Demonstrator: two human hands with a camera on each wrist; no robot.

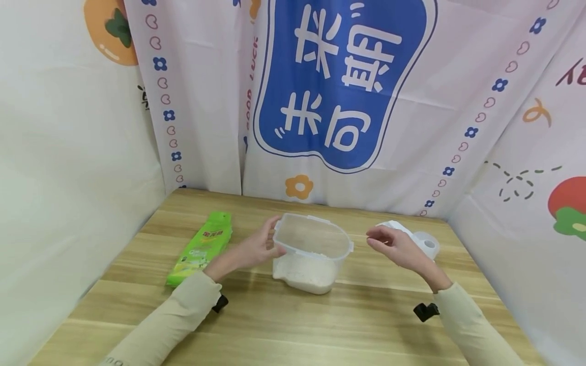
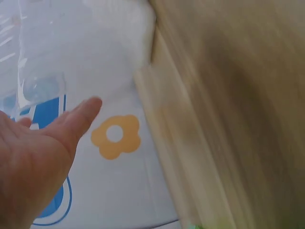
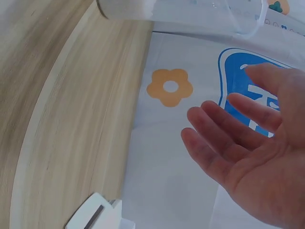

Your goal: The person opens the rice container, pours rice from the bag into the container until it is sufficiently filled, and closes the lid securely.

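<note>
The tub [image 1: 308, 274], mid-table, looks stiff but smooth enough to slip, with its white, grainy fill likely making it bottom-heavy. The left hand [image 1: 254, 249] is at its left end, thumb and fingers spread; the right hand [image 1: 400, 247], fingers loosely parted, holds nothing. Both side walls below the rim seem the best hold.

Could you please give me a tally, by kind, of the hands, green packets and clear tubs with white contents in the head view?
Hands: 2 (left hand, right hand)
Green packet: 1
Clear tub with white contents: 1
Total: 4
</note>
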